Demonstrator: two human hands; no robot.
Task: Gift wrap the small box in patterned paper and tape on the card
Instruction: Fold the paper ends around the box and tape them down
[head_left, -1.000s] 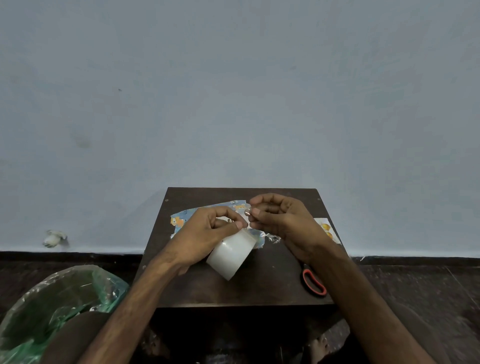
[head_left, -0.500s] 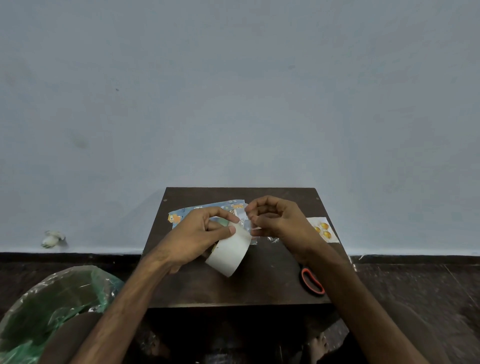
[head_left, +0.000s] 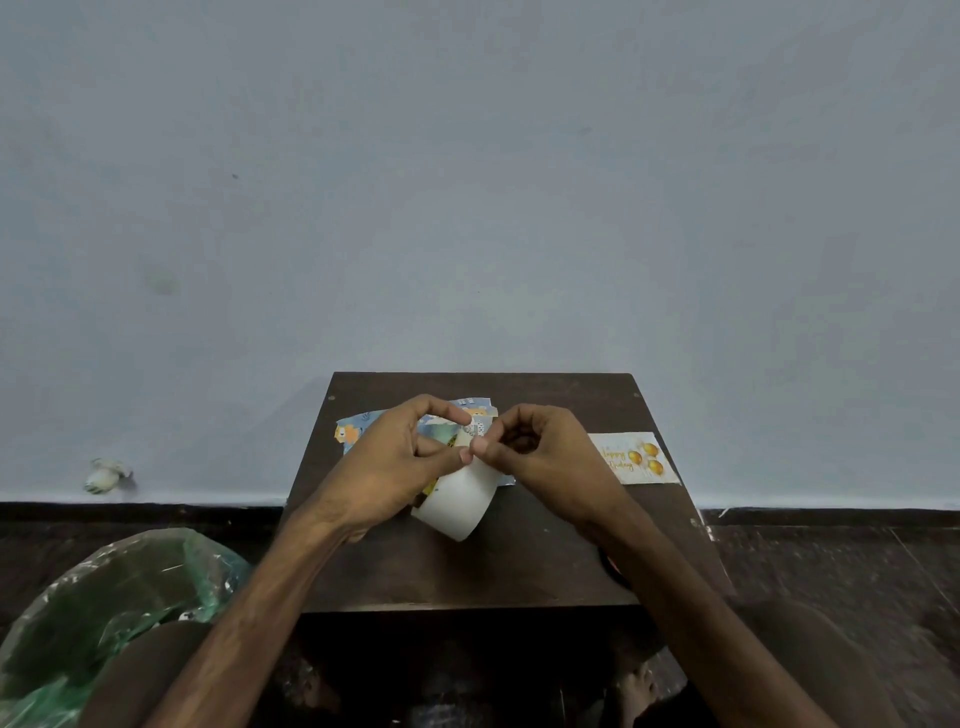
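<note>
Left hand (head_left: 389, 462) is gripping the white tape roll (head_left: 457, 506) above the tabletop (head_left: 467, 577), fingers curled round it. Right hand (head_left: 545, 462) is closing in from where it was a second ago. Its fingertips are now pinching at the roll's upper rim, touching the left thumb, so the hands are together instead of slightly apart. It is probably picking for the loose end; no free strip is showing yet.

The patterned paper (head_left: 350, 434) is lying flat under and behind the hands, unmoved. The small box is not showing – hidden or elsewhere, can't tell. The card (head_left: 634, 458) is sitting untouched at the tabletop's right edge, well apart from the paper.

Judgement: the person is still getting tape – no taping of the wrap or card has started.
</note>
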